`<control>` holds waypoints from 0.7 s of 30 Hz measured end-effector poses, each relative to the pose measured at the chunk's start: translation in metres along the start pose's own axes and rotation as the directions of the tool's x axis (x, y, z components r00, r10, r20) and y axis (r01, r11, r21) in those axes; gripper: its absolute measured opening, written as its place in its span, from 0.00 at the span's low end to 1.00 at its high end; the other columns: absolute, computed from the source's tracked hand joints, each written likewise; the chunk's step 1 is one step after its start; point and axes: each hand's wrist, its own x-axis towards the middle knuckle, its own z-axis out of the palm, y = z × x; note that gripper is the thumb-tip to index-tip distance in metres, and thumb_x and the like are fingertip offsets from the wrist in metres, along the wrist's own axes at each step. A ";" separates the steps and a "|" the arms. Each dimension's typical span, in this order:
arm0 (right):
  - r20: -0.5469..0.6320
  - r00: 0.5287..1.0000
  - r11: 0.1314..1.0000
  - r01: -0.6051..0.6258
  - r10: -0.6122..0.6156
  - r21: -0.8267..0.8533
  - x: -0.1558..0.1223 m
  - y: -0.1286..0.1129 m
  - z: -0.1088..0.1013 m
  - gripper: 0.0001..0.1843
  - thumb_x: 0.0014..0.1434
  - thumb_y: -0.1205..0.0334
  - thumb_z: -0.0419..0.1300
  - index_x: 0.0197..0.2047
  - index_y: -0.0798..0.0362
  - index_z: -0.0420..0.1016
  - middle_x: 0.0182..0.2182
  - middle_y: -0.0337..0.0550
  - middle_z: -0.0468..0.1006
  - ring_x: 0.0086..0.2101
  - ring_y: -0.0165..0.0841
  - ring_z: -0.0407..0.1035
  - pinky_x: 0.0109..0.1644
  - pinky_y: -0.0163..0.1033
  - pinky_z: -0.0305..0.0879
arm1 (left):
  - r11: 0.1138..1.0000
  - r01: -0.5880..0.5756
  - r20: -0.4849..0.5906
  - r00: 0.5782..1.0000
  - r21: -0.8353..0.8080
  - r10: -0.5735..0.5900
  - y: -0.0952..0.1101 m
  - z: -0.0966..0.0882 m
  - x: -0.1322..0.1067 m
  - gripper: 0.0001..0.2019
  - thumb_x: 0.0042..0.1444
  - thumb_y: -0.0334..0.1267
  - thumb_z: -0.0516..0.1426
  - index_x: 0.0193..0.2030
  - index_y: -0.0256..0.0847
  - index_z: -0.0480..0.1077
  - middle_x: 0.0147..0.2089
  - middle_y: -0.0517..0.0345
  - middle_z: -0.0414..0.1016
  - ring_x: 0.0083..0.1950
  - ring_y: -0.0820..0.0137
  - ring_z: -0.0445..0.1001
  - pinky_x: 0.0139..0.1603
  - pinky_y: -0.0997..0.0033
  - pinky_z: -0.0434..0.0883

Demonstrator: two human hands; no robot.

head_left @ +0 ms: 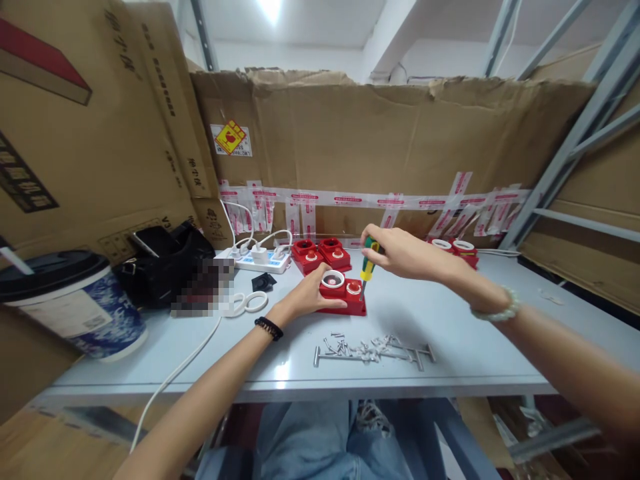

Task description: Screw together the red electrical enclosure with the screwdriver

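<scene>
Gripping screwdriver (369, 263), right hand (400, 253); left hand (307, 297) steadying red box (345, 297).

On the table (450, 360), the block (350, 305) under the left hand (310, 297) is the centre, and the screwdriver (369, 263) in the right hand (400, 253) stands at its 3 o'clock edge. A heap of screws (373, 348) lies at 5 o'clock, and two more blocks (323, 255) sit just behind at 11. The power strip (260, 261) lies at 10 o'clock, the scissors (249, 303) at 9 with a bag (165, 267) and cup (75, 307) beyond, another pair of blocks (457, 250) at 2 o'clock
</scene>
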 end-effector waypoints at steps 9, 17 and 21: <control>0.023 0.989 0.974 -0.138 0.144 -0.182 0.008 -0.018 -0.003 0.11 0.52 0.61 0.59 0.24 0.52 0.60 0.19 0.38 0.63 0.20 0.29 0.56 0.25 0.36 0.45 | 1.000 -0.009 -0.008 1.000 -0.015 0.009 0.007 -0.002 -0.001 0.29 0.39 0.51 0.64 0.44 0.41 0.58 0.44 0.53 0.69 0.45 0.61 0.71 0.46 0.60 0.68; 0.219 0.961 0.921 -0.076 0.170 -0.383 0.006 -0.025 -0.014 0.14 0.59 0.53 0.50 0.32 0.55 0.65 0.27 0.49 0.72 0.28 0.36 0.66 0.26 0.37 0.51 | 1.000 0.007 -0.015 1.000 -0.020 -0.007 0.006 -0.001 -0.001 0.30 0.39 0.51 0.64 0.45 0.41 0.58 0.45 0.53 0.69 0.45 0.61 0.70 0.47 0.60 0.67; 0.225 0.961 0.913 -0.057 0.159 -0.404 0.007 -0.025 -0.016 0.12 0.60 0.56 0.49 0.36 0.56 0.65 0.30 0.52 0.73 0.31 0.39 0.68 0.28 0.38 0.54 | 0.999 0.005 -0.015 1.000 -0.032 -0.005 0.006 -0.001 -0.002 0.29 0.39 0.51 0.64 0.44 0.41 0.58 0.45 0.54 0.69 0.44 0.62 0.70 0.46 0.60 0.68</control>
